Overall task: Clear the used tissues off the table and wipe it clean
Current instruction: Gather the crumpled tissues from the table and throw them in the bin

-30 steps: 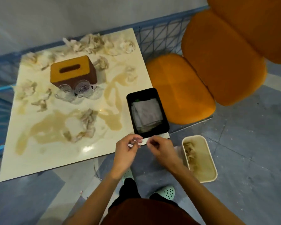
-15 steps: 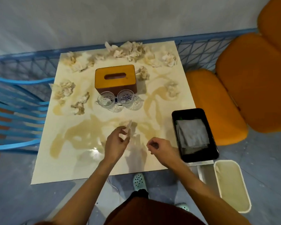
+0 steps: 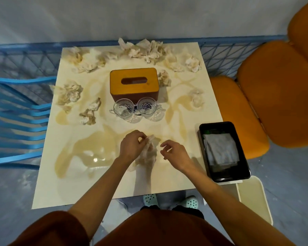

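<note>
A cream square table [image 3: 82, 183] is streaked with tan liquid [image 3: 82, 148]. Several crumpled used tissues lie on it: a heap along the far edge [image 3: 146, 49], one at the left [image 3: 69, 93], one at the right [image 3: 196, 98]. My left hand [image 3: 132, 144] pinches a wet tissue [image 3: 147, 155] near the table's front middle. My right hand [image 3: 174, 151] hovers just right of that tissue, fingers loosely curled, holding nothing. A black tray [image 3: 224, 176] with a folded grey cloth [image 3: 220, 150] sits at the table's front right corner.
A wooden tissue box [image 3: 133, 82] stands mid-table with two glass cups [image 3: 121, 109] in front of it. A cream bin [image 3: 254, 197] stands on the floor at the right. Orange cushioned seats [image 3: 274, 96] are to the right, a blue slatted chair [image 3: 16, 121] to the left.
My view swung from the tray corner to the table's middle. Both hands moved from the front edge onto the table, and my left hand took hold of a wet tissue there.
</note>
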The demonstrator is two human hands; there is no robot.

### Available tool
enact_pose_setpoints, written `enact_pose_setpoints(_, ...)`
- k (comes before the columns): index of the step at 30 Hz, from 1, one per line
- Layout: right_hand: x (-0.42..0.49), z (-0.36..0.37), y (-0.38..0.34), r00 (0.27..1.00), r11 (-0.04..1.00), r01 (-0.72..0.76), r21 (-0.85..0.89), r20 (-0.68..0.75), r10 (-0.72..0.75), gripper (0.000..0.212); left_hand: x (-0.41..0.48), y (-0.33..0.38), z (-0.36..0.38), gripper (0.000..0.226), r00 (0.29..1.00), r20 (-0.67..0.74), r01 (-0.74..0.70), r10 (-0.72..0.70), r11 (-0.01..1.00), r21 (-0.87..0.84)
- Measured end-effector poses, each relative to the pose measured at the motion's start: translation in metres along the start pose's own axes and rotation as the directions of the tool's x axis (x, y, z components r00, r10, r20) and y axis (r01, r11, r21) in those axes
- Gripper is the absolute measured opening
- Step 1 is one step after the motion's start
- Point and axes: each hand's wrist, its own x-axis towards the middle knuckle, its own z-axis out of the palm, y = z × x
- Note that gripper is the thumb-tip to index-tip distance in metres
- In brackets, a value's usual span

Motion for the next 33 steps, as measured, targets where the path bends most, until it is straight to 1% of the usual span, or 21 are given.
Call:
enact_pose_setpoints(2,0.006,-0.001,-0.005,0.999,1.0,0.029,-0.004,-0.037,-0.029,0.037,-0.002,0.001,-0.004,0.008,1.0,0.011,0.029,-0.028,0.987,-0.158)
enact_pose_setpoints(4,0.01,0.0,-0.015,0.997,0.996,0.075,0.038,-0.005,-0.075,0.055,-0.007,0.004,-0.011,0.009,0.996,0.081,0.061,-0.038,0.953,-0.296)
enact_pose_setpoints(5,0.012,0.001,-0.019,0.995,0.992,0.097,0.076,0.019,-0.099,0.058,-0.009,0.006,-0.014,0.011,0.992,0.119,0.069,-0.029,0.936,-0.344)
enact_pose_setpoints(6,0.013,0.001,-0.023,0.992,0.987,0.114,0.115,0.035,-0.119,0.057,-0.01,0.007,-0.017,0.012,0.988,0.152,0.076,-0.019,0.922,-0.379)
enact_pose_setpoints(7,0.015,0.002,-0.026,0.99,0.982,0.123,0.145,0.043,-0.131,0.051,-0.011,0.009,-0.02,0.012,0.985,0.172,0.082,-0.012,0.911,-0.405)
enact_pose_setpoints(10,0.018,0.002,-0.03,0.986,0.972,0.149,0.182,0.047,-0.16,0.021,-0.01,0.012,-0.025,0.008,0.985,0.173,0.088,-0.008,0.883,-0.461)
enact_pose_setpoints(11,0.017,0.002,-0.028,0.987,0.973,0.143,0.183,0.045,-0.154,0.016,-0.009,0.011,-0.025,0.009,0.986,0.163,0.107,-0.031,0.867,-0.487)
enact_pose_setpoints(13,0.016,0.001,-0.023,0.993,0.981,0.11,0.158,0.029,-0.116,0.014,-0.008,0.009,-0.023,0.009,0.987,0.133,0.148,-0.094,0.856,-0.495)
enact_pose_setpoints(15,0.014,-0.002,-0.015,0.997,0.991,0.074,0.109,0.0,-0.074,0.017,-0.005,0.001,-0.018,0.007,0.99,0.09,0.139,-0.112,0.907,-0.397)
enact_pose_setpoints(16,0.013,-0.005,-0.012,0.998,0.994,0.055,0.094,-0.01,-0.054,0.018,-0.003,-0.004,-0.015,0.012,0.992,0.084,0.114,-0.093,0.945,-0.307)
enact_pose_setpoints(18,0.01,-0.01,-0.004,0.999,0.996,0.034,0.082,-0.017,-0.033,0.018,0.0,-0.009,-0.008,0.029,0.989,0.141,0.049,-0.039,0.996,-0.072)
enact_pose_setpoints(19,0.008,-0.012,0.0,0.999,0.997,0.03,0.067,-0.022,-0.029,0.019,0.001,-0.008,-0.005,0.036,0.984,0.176,0.005,-0.011,0.999,0.038)
enact_pose_setpoints(21,0.004,-0.017,0.006,0.999,0.999,0.021,0.032,-0.029,-0.02,0.018,0.002,-0.004,-0.001,0.047,0.973,0.231,-0.067,0.018,0.977,0.205)
enact_pose_setpoints(24,0.0,-0.02,0.009,1.0,1.0,0.004,-0.012,-0.025,-0.004,0.017,0.003,-0.003,0.002,0.058,0.932,0.363,-0.161,0.015,0.912,0.378)
enact_pose_setpoints(25,-0.002,-0.019,0.009,1.0,0.999,0.003,-0.038,-0.023,-0.004,0.018,0.003,-0.004,0.004,0.057,0.919,0.393,-0.187,0.014,0.895,0.405)
enact_pose_setpoints(27,-0.004,-0.018,0.012,1.0,0.997,0.007,-0.078,-0.021,-0.009,0.021,0.002,-0.007,0.008,0.051,0.913,0.407,-0.221,0.037,0.882,0.416)
enact_pose_setpoints(30,-0.008,-0.015,0.015,1.0,0.994,-0.001,-0.114,-0.012,0.0,0.022,0.001,-0.01,0.013,0.037,0.928,0.365,-0.223,0.076,0.898,0.38)
enact_pose_setpoints(33,-0.01,-0.015,0.016,1.0,0.993,-0.014,-0.121,-0.02,0.012,0.022,0.005,-0.012,0.013,0.028,0.941,0.326,-0.205,0.087,0.915,0.347)
